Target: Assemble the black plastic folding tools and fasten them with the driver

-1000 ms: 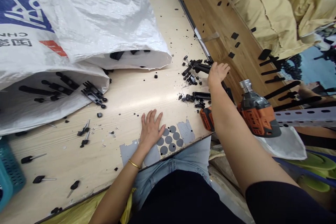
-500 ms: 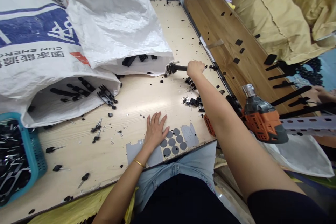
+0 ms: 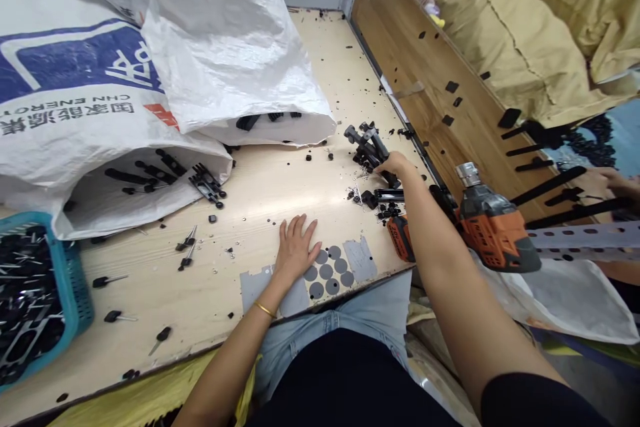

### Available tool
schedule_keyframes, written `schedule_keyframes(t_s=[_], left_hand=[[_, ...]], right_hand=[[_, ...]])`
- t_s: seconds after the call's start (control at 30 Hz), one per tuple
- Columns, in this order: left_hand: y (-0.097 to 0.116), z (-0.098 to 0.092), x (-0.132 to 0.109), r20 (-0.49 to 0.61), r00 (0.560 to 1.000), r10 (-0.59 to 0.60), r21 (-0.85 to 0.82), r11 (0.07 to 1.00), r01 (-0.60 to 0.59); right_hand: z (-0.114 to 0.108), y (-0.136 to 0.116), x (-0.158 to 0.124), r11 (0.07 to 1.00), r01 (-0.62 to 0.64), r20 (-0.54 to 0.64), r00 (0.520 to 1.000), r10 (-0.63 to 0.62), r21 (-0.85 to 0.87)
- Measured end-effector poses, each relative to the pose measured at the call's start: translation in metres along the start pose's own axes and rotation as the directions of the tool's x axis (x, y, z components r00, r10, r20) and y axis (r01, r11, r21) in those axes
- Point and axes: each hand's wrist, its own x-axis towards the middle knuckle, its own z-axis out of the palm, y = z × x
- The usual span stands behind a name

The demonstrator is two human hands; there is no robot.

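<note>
My left hand [image 3: 296, 248] lies flat on the pale wooden table [image 3: 270, 180], fingers spread, beside several grey discs [image 3: 326, 271] at the front edge. Farther right, my right hand [image 3: 395, 165] has its fingers closed round long black parts [image 3: 373, 141] that slant up and left over a pile of small black pieces [image 3: 369, 199]. Its fingertips are partly hidden by these parts. An orange and black power drill [image 3: 495, 220] stands to the right of my right forearm.
Two white woven sacks [image 3: 235, 40] with black parts inside cover the left back. A blue basket [image 3: 75, 287] of screws stands at far left. A wooden board [image 3: 400, 47] borders the right side. Another person's hand [image 3: 613, 180] shows at far right.
My right hand has moved right and nearer to me, away from the sack opening. More long black parts now show in and around it. My left hand has stayed put.
</note>
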Motion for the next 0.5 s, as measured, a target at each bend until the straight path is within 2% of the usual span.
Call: schedule_keyframes(t_s=[0.07,0.17,0.27,0.37,0.4,0.43,0.47,0.5], left_hand=[[-0.001,0.000,0.002,-0.006,1.000,0.004,0.003,1.000,-0.004],[0.001,-0.001,0.002,-0.012,1.000,-0.003,-0.001,1.000,0.003],[0.005,0.002,-0.004,-0.014,1.000,-0.016,-0.050,0.999,0.015],[-0.002,0.006,-0.003,-0.037,0.993,-0.114,-0.293,0.951,0.098],[-0.012,0.005,0.005,-0.034,0.981,-0.191,-0.427,0.890,0.158],[-0.026,0.002,0.017,-0.019,0.955,-0.296,-0.574,0.785,0.232],[-0.044,-0.004,0.035,0.018,0.917,-0.398,-0.710,0.641,0.292],[-0.065,-0.013,0.059,0.080,0.861,-0.502,-0.832,0.443,0.336]], right_hand=[[0.015,0.004,-0.006,1.000,-0.006,-0.002,1.000,0.006,0.021],[0.028,0.004,-0.015,0.998,0.003,-0.070,0.998,0.001,0.064],[0.024,0.001,-0.022,0.991,0.013,-0.151,0.989,0.008,0.134],[0.013,0.003,-0.025,0.981,-0.018,-0.214,0.975,0.060,0.192],[0.010,0.005,-0.026,0.980,-0.034,-0.211,0.975,0.076,0.197],[0.009,0.006,-0.027,0.980,-0.048,-0.196,0.977,0.087,0.194],[0.009,0.008,-0.027,0.981,-0.062,-0.175,0.980,0.095,0.186],[0.010,0.010,-0.028,0.982,-0.073,-0.155,0.983,0.100,0.173]])
